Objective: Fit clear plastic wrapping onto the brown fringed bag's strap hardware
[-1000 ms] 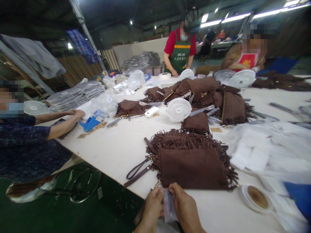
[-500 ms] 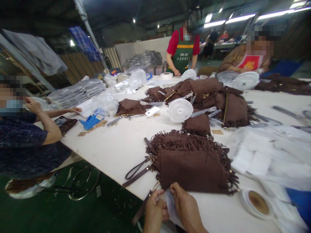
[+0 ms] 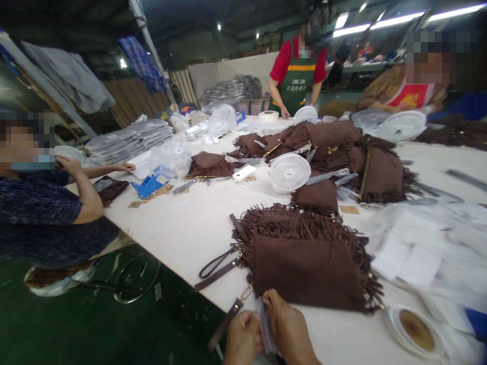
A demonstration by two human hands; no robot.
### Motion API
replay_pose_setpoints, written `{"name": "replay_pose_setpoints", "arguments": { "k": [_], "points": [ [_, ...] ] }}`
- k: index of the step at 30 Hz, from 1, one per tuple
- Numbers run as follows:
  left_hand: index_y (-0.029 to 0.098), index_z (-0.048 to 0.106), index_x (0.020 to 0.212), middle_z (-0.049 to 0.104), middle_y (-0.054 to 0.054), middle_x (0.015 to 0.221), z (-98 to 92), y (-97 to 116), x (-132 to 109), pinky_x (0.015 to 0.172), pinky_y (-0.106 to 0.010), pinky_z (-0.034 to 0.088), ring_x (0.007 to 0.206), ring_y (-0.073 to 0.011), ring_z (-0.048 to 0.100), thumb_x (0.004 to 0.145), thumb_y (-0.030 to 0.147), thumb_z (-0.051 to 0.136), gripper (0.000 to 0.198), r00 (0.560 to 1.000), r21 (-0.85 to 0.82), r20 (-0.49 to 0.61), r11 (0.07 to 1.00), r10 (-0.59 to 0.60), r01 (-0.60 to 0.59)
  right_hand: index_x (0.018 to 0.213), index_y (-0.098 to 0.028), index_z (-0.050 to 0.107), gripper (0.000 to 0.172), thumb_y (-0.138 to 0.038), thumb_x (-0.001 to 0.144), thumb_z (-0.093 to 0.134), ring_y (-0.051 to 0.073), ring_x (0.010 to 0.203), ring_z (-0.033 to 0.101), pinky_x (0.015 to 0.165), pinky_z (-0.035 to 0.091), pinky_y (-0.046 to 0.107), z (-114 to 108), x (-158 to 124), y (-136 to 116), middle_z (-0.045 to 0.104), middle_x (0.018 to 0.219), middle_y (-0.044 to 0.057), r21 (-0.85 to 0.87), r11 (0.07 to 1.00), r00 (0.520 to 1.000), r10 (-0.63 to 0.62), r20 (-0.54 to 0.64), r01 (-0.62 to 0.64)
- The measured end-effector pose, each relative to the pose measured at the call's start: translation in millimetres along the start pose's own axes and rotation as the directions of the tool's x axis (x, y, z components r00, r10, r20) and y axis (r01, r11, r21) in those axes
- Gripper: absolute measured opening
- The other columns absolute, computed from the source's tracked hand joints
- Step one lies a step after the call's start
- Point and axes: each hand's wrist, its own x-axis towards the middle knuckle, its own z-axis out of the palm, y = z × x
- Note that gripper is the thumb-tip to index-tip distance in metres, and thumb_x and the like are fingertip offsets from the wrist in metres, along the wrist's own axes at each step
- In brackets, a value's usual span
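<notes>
My left hand (image 3: pixel 243 334) and my right hand (image 3: pixel 288 327) are close together at the table's near edge. Both have their fingers closed on a clear plastic bag (image 3: pixel 267 329), which looks gathered into a narrow strip between them. Its lower part runs out of view. Just beyond my fingers lies a stack of dark brown fringed handbags (image 3: pixel 310 271), the top one flat with its fringe spread at the back and right. Brown wrist straps (image 3: pixel 218 276) with metal clips hang from the stack's left side, one over the table edge.
A roll of tape (image 3: pixel 414 329) and white plastic bags (image 3: pixel 418 243) lie to the right. Behind the stack are a white fan (image 3: pixel 289 172), a power bank (image 3: pixel 244 173) and more brown bags (image 3: pixel 331 134). A blue tape dispenser (image 3: pixel 147 186) sits left, near a seated co-worker (image 3: pixel 41 213).
The plastic between my hands has gone from a wider, looser sheet to a narrower strip. My camera has turned slightly left, so the scene sits further right.
</notes>
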Motion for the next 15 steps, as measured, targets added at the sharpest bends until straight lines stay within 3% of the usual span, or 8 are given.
{"name": "replay_pose_setpoints", "arguments": {
  "k": [5, 11, 15],
  "points": [
    [0.014, 0.062, 0.079, 0.059, -0.001, 0.06, 2.2, -1.9, 4.1, 0.05, -0.024, 0.039, 0.051, -0.0134, 0.055, 0.057, 0.065, 0.069, 0.055, 0.999, -0.076, 0.02, 0.996, 0.045, -0.043, 0.091, -0.024, 0.052, 0.021, -0.023, 0.094, 0.032, 0.016, 0.057, 0.065, 0.051, 0.036, 0.024, 5.7, -3.2, 2.3, 0.067, 0.07, 0.0, 0.031, 0.999, 0.999, 0.026, -0.022, -0.026],
    [0.014, 0.059, 0.063, 0.048, 0.002, 0.049, 12.4, 3.5, 16.0, 0.045, -0.025, 0.033, 0.043, -0.011, 0.042, 0.053, 0.061, 0.068, 0.048, 0.981, 0.023, -0.167, 0.995, 0.095, -0.092, 0.092, -0.024, 0.05, 0.024, -0.034, 0.096, 0.029, 0.016, 0.066, 0.065, 0.061, 0.045, 0.024, 9.6, -11.3, 3.7, 0.067, 0.079, 0.001, 0.272, 0.96, 0.997, 0.071, 0.003, -0.069],
    [0.015, 0.06, 0.063, 0.051, 0.0, 0.051, 15.8, 14.8, 7.6, 0.047, -0.026, 0.033, 0.045, -0.0127, 0.044, 0.057, 0.048, 0.07, 0.035, 0.974, 0.061, -0.181, 0.99, 0.134, -0.125, 0.093, -0.024, 0.051, 0.024, -0.035, 0.096, 0.031, 0.017, 0.071, 0.065, 0.066, 0.048, 0.025, 12.4, -15.0, 4.3, 0.067, 0.083, 0.003, 0.395, 0.916, 0.996, 0.088, -0.018, -0.074]
  ]
}}
